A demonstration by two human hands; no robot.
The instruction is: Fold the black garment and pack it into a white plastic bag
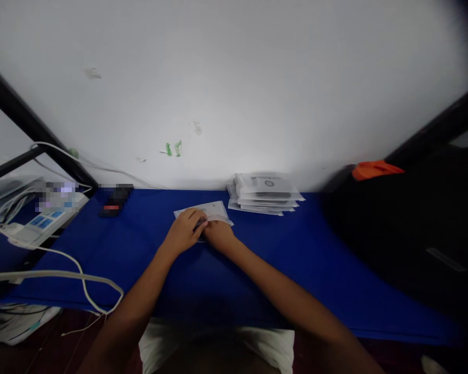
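Note:
A frosted white plastic bag (pixel 217 209) lies on the blue tabletop in front of me, with its opening toward me. My left hand (pixel 184 231) is closed over the bag's left part, fingers curled and the thumb reaching toward my other hand. Under the bag's near edge goes my right hand (pixel 220 235), its fingertips hidden there. Something small and dark shows between the two hands, too covered to name. Behind and to the right sits a stack of similar frosted bags (pixel 269 188) with dark print on the top one.
A white power strip (pixel 42 222) with cables stands at the left, and a loose white cable (pixel 81 275) loops over the table edge. Near the wall lies a dark object with a red patch (pixel 111 208). A large black bag (pixel 409 228) fills the right side.

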